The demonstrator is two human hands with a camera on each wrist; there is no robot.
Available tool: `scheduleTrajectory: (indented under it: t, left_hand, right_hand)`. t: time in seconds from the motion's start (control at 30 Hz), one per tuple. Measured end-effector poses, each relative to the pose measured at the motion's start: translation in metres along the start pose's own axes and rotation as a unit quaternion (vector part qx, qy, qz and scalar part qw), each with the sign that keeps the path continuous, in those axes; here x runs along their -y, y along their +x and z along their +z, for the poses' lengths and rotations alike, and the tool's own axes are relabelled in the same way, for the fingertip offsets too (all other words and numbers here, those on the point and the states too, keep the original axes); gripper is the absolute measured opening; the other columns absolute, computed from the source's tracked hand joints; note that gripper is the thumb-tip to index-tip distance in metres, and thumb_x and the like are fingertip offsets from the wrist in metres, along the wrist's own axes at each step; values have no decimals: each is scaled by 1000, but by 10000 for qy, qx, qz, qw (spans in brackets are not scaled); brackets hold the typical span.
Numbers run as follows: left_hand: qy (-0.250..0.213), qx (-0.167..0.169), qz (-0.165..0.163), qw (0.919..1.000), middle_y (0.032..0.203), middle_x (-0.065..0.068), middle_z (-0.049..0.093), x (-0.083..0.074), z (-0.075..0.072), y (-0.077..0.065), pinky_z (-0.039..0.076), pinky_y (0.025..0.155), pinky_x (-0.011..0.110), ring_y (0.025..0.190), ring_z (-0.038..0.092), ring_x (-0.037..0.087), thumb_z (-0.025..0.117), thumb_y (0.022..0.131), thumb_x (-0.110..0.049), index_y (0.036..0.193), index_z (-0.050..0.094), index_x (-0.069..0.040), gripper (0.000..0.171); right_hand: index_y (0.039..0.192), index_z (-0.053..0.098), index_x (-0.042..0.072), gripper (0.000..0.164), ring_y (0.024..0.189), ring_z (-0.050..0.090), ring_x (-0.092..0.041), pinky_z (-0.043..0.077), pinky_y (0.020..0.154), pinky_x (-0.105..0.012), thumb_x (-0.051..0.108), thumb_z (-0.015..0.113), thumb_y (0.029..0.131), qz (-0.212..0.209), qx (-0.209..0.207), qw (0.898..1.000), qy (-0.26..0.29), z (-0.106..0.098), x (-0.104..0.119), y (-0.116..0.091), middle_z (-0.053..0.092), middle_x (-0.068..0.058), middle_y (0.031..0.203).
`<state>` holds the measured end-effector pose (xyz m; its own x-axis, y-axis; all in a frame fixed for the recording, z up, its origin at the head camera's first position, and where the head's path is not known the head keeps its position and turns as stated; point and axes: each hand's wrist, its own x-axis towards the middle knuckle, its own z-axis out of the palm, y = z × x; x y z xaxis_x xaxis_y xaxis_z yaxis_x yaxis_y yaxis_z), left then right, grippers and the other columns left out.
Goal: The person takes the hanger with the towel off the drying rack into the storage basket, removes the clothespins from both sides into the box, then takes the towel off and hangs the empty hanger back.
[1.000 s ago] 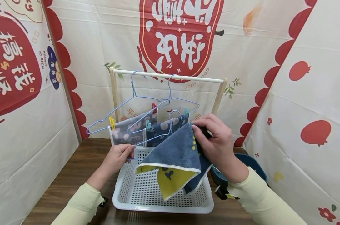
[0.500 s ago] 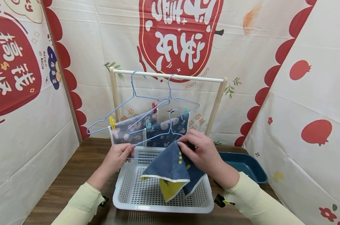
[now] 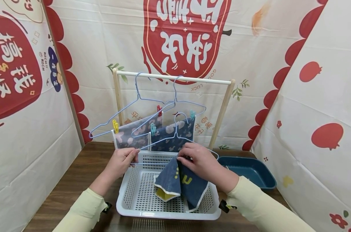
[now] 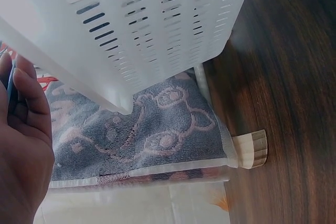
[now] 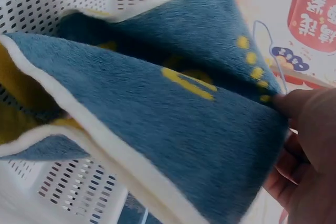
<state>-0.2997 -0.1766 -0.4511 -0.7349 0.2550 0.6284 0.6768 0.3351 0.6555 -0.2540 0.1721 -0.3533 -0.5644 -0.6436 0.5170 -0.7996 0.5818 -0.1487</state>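
Observation:
My left hand (image 3: 124, 161) grips the left end of a blue wire hanger (image 3: 175, 136), holding it up over the white basket. In my right hand (image 3: 199, 162) a blue and yellow towel (image 3: 193, 187) with white edging is pinched by its top, close to the hanger's bottom bar. The towel hangs in folds over the basket; the right wrist view shows its blue side and a yellow underside. Behind, two patterned towels hang from hangers on the rack: a grey-pink towel (image 3: 129, 137) and a navy towel (image 3: 171, 133), held by clothespins.
A white perforated basket (image 3: 168, 215) stands on the wooden table (image 3: 68, 180). Behind it rises a drying rack (image 3: 190, 79) with a white bar and wooden posts. A dark blue tray (image 3: 262, 174) lies to the right. Printed cloth walls surround the table.
My right hand has moved left and down with the towel, bringing its top beside the hanger's bottom bar. The hanger's right end now shows. My left hand has stayed put.

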Motion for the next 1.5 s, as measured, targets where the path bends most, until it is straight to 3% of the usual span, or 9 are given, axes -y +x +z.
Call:
scheduleTrajectory:
  t: [0.37,0.67,1.13,1.4,1.5]
  left_hand:
    - [-4,49,-68,10000,70,-6,63,0,-1,-1,53,54,28,59,60,13,63,113,-7,77,69,-18,38]
    - [-24,40,-13,10000,71,-6,63,0,-2,-2,53,54,28,58,60,13,63,112,-5,78,70,-18,37]
    - [5,63,-68,10000,71,-7,62,-2,-4,-2,54,54,29,58,60,13,63,113,-6,77,70,-18,38]
    - [25,55,1,10000,70,-8,62,-4,-4,-1,54,53,29,58,60,12,63,112,-5,77,69,-18,38]
    - [4,40,27,10000,70,-8,61,-4,-4,-2,54,53,29,58,60,12,63,112,-4,77,69,-18,38]
  right_hand:
    - [104,81,20,3,87,66,-3,59,77,-25,23,80,105,-218,1530,9878,-200,27,-1,-2,71,9,100]
    - [99,83,19,5,83,63,-1,56,74,-23,23,84,102,-186,2247,9735,-377,41,-3,-1,71,10,95]
    - [95,82,17,7,77,58,1,53,70,-20,12,85,100,-84,3192,9474,-206,58,-11,-11,70,11,87]
    - [95,77,16,10,69,51,-2,45,64,-23,13,81,103,118,3278,9445,207,54,-13,-15,63,13,80]
    - [104,80,15,4,77,57,-3,51,70,-25,20,80,105,407,3268,9438,292,50,-14,-16,69,11,89]
